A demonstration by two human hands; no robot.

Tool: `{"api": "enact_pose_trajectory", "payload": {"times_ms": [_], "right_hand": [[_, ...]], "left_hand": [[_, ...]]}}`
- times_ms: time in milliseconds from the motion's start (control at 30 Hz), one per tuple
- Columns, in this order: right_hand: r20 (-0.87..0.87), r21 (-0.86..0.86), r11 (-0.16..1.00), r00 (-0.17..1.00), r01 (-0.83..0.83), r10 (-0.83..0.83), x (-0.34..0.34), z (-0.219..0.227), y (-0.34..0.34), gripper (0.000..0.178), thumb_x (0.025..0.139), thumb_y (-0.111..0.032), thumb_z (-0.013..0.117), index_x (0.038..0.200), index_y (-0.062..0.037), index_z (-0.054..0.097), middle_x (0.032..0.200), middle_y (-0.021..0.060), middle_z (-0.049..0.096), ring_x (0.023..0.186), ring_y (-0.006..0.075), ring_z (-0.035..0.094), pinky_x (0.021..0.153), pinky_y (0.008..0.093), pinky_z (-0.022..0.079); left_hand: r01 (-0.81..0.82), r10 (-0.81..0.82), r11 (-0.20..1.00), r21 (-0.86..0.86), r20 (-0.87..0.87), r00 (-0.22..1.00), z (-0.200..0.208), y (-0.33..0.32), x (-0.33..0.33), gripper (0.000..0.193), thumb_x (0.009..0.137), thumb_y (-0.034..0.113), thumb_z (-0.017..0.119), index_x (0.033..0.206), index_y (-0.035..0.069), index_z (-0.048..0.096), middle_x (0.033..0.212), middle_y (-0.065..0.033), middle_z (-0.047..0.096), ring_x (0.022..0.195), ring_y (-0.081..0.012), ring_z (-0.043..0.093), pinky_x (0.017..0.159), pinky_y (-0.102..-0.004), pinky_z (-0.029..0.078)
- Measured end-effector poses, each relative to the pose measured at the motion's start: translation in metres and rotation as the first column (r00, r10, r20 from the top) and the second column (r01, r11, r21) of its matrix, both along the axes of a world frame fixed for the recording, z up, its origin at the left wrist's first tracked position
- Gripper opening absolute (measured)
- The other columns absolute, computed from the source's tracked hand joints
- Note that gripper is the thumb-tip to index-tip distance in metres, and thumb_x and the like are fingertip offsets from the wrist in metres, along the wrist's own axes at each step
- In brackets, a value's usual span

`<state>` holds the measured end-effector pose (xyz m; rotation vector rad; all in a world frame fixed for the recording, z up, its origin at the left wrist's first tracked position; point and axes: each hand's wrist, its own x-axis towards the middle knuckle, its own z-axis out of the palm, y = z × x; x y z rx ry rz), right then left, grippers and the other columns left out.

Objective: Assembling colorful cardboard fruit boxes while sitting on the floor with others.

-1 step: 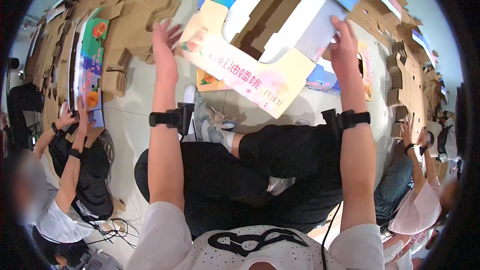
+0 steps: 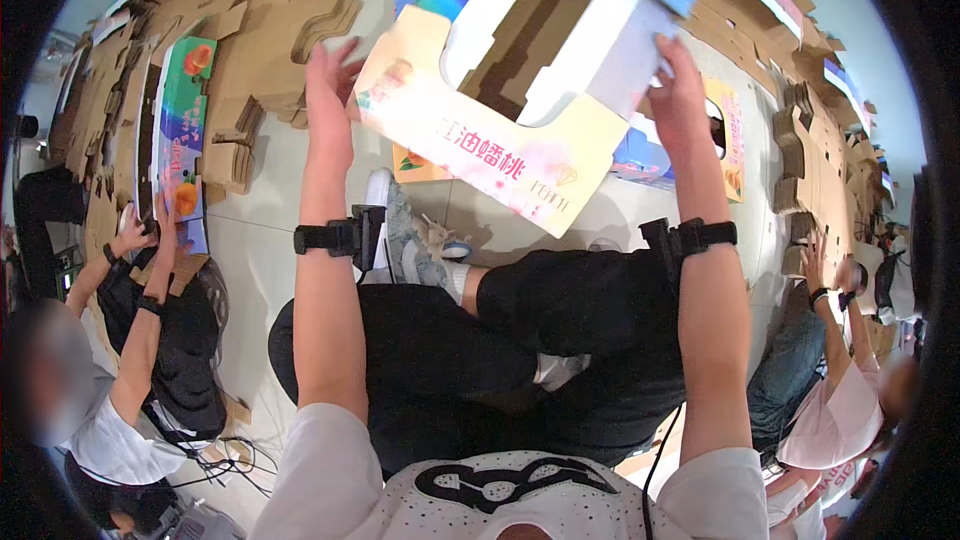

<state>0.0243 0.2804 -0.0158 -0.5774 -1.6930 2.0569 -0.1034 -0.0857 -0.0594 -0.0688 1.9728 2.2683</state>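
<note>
A printed cardboard fruit box [image 2: 590,155] lies tilted between my hands, cream and pink on its near panel, blue and purple farther back. Its cut-out top shows white flaps and a brown inside. My left hand [image 2: 330,90] is at the box's left corner, fingers spread, with nothing gripped. At the right side, my right hand [image 2: 682,95] has its fingers curved and apart, close to the box's wall; whether they touch it I cannot tell. A black strap with a small device is round each wrist.
Other printed boxes [image 2: 735,140] stand on the tiled floor [image 2: 265,240] behind mine. Stacks of flat brown cardboard [image 2: 285,30] lie at the left, more cardboard [image 2: 815,155] at the right. A co-worker at the left handles a green and purple box [image 2: 185,140]; another person is at the right.
The box has shifted a little, its far end tipping to the left and its near left corner dropping slightly. My right hand has moved slightly left.
</note>
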Motion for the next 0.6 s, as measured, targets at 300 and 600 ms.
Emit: {"api": "enact_pose_trajectory", "payload": {"times_ms": [300, 600], "right_hand": [[0.449, 0.202, 0.813, 0.789, -0.547, 0.419, -0.001, -0.011, -0.039, 0.087, 0.087, -0.044, 0.072, 0.148, 0.0030, 0.032, 0.133, 0.0174, 0.057, 0.117, 0.0267, 0.059, 0.095, 0.0320, 0.048], [0.574, 0.283, 0.735, 0.723, -0.616, 0.385, -0.006, -0.009, -0.063, 0.076, 0.089, -0.043, 0.072, 0.143, 0.0018, 0.043, 0.132, 0.0147, 0.060, 0.118, 0.0217, 0.060, 0.101, 0.0333, 0.046]], "left_hand": [[0.437, -0.286, 0.824, -0.360, 0.402, 0.870, 0.021, 0.011, 0.023, 0.062, 0.099, 0.055, 0.049, 0.129, 0.000, 0.057, 0.117, -0.0054, 0.064, 0.103, -0.0145, 0.060, 0.092, -0.0290, 0.046], [0.343, -0.172, 0.801, -0.491, 0.360, 0.917, 0.002, 0.006, 0.011, 0.069, 0.094, 0.059, 0.056, 0.125, -0.002, 0.058, 0.110, -0.0098, 0.064, 0.097, -0.0134, 0.059, 0.088, -0.0280, 0.047]]}}
